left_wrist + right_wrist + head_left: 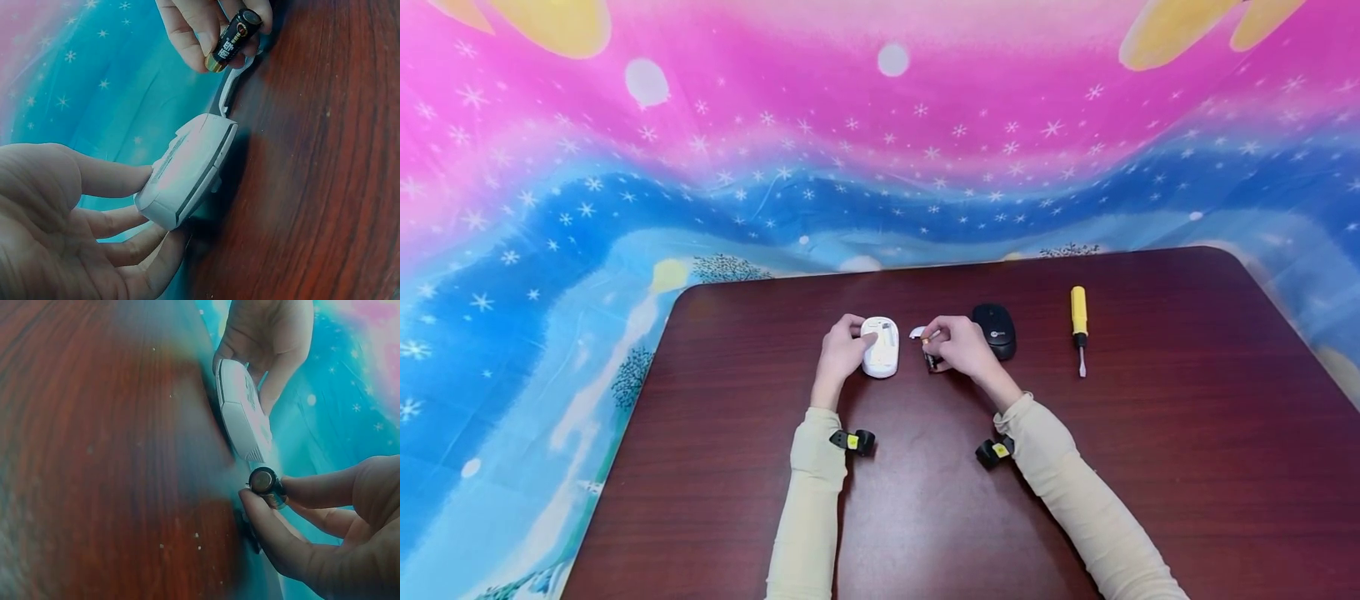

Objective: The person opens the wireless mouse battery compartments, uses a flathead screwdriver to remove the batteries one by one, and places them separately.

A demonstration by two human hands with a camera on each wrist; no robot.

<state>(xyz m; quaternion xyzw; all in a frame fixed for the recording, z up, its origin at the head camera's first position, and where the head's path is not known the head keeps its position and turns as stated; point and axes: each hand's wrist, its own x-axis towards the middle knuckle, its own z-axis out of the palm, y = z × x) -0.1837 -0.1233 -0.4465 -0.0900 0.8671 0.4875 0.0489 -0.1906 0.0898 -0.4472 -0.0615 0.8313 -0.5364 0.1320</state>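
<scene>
A white computer mouse lies bottom up in my left hand, its battery bay uncovered. The thumb rests over the underside and the fingers are at its far side; the left wrist view shows the mouse tilted, held by its end. My right hand pinches an AA battery, black with a gold end, between thumb and fingers. It is a short way right of the mouse. Beyond those fingers, a white battery cover is partly hidden by the right hand.
A black computer mouse sits just beyond the right hand. Farther right lies a screwdriver with a yellow handle, its tip toward the near side. All of this is on a dark red-brown wooden table, with a patterned cloth behind it.
</scene>
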